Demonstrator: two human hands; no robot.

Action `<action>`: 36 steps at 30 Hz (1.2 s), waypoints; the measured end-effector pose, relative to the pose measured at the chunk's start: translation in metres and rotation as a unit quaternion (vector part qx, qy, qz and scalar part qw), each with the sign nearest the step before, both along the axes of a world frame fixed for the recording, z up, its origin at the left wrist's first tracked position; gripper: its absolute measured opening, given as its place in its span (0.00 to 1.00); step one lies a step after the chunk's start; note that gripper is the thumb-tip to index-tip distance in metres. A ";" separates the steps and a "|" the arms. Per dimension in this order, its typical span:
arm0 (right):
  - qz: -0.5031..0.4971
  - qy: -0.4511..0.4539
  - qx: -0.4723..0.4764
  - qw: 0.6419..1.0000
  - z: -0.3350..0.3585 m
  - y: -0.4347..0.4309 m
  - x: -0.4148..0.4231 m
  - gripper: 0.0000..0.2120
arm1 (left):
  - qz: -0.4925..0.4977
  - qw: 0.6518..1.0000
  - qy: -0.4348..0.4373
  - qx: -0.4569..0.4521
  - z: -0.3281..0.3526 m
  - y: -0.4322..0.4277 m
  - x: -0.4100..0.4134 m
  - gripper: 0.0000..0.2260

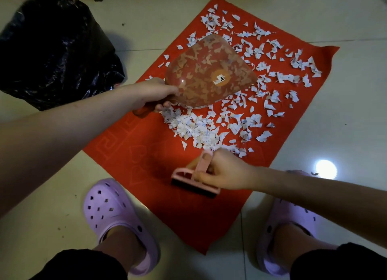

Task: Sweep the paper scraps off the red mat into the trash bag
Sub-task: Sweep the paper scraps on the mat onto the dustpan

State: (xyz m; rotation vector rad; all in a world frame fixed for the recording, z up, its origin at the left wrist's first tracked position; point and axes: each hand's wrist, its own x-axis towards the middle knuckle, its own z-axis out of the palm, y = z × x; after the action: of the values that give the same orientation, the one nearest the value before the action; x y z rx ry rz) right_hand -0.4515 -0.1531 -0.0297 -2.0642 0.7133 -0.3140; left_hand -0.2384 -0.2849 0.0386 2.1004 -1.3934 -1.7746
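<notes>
Paper scraps (199, 129) across red mat (134, 145); left fingers (163, 106) around dustpan handle (139, 112), right fingers (210, 169) around pink brush (194, 184)

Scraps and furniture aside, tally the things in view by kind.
Trash bag: 1
Red mat: 1
Translucent scoop: 1
Pink brush: 1
Purple clogs: 2
Total: 6

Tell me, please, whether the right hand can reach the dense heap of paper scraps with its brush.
Probably yes. The right hand grips the pink brush at the near edge of the heap, with nothing between; the dustpan in the left hand is held at its far side.
</notes>
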 end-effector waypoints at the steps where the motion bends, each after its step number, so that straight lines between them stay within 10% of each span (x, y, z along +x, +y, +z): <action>1: 0.017 0.024 0.007 1.000 -0.005 0.005 0.002 0.19 | -0.001 1.000 0.000 0.003 0.000 0.000 0.000 0.08; 9: -0.039 0.151 -0.056 0.986 0.005 -0.033 -0.002 0.20 | -0.003 1.000 0.004 0.006 -0.001 0.000 0.000 0.06; 19: -0.147 0.051 -0.036 0.987 0.027 -0.052 -0.011 0.18 | 0.033 0.999 0.032 -0.017 0.002 -0.002 -0.004 0.06; 24: -0.146 0.129 -0.067 0.979 0.016 -0.040 0.002 0.32 | 0.049 0.998 0.033 -0.015 0.000 -0.002 -0.002 0.06; 36: -0.229 0.043 -0.024 0.972 0.029 -0.053 -0.020 0.11 | 0.069 0.996 0.048 -0.027 0.004 -0.006 -0.002 0.07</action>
State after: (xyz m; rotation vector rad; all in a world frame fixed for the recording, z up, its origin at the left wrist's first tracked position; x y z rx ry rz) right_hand -0.4714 -0.2062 -0.0010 -1.9491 1.2477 -0.5056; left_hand -0.2401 -0.2909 0.0426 2.0027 -1.2264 -1.7398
